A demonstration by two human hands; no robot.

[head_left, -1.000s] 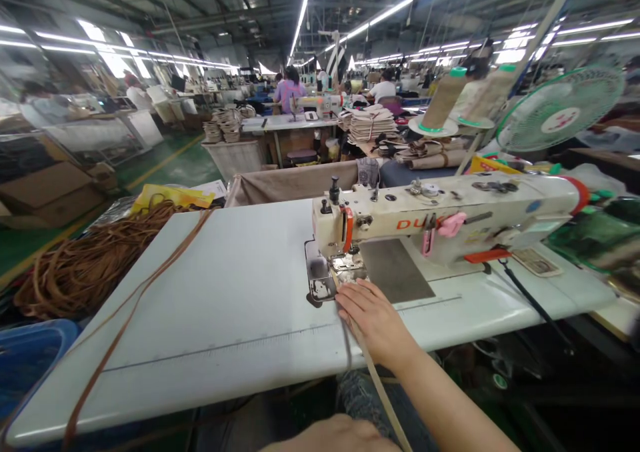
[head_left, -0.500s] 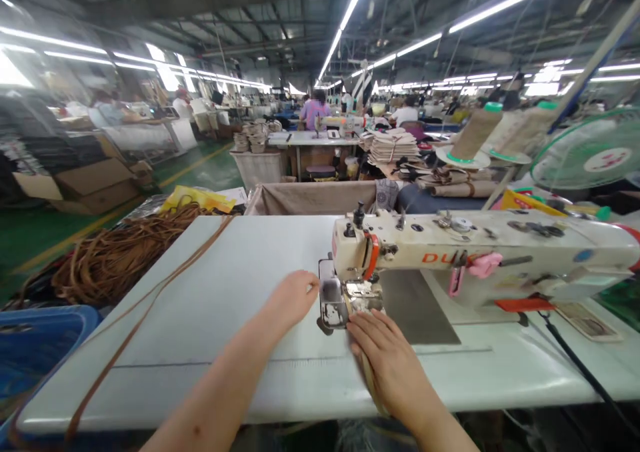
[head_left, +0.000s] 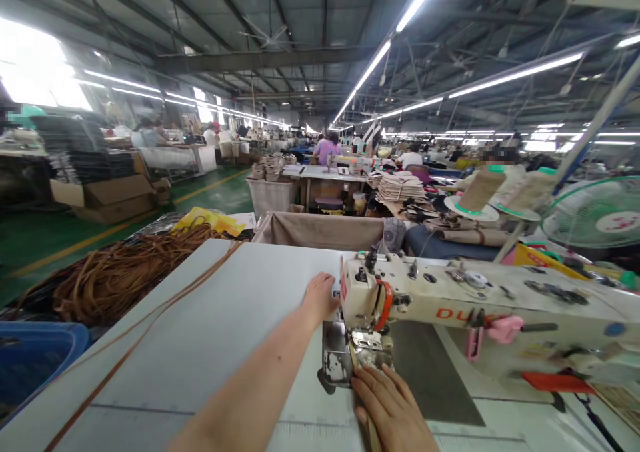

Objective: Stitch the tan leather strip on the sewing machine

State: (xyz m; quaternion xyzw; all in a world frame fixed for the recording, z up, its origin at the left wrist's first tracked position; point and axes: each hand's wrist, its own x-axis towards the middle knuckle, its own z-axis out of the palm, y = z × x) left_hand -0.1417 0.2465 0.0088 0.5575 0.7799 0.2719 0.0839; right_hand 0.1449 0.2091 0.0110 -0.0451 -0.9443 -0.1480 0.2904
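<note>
A white sewing machine stands on the pale table, its orange-marked head above a metal needle plate. My right hand rests palm down at the plate's front edge, fingers together over a narrow tan strap. The strap runs from beneath this hand toward the presser foot, partly covered by the fingers. To the left of the machine head, my left hand is closed with curled fingers. Whatever it pinches is hidden, though a thin tan strip shows just beyond its fingertips.
Long brown straps lie across the table's left side, beside a tangled strap heap. A blue basket sits at lower left. Behind the table is a fabric-lined bin. Thread cones and a green fan stand right.
The camera view has tilted up, so the table appears lower. My left hand has moved away from me, beside the machine head. My right hand stays on the strap at the plate.
</note>
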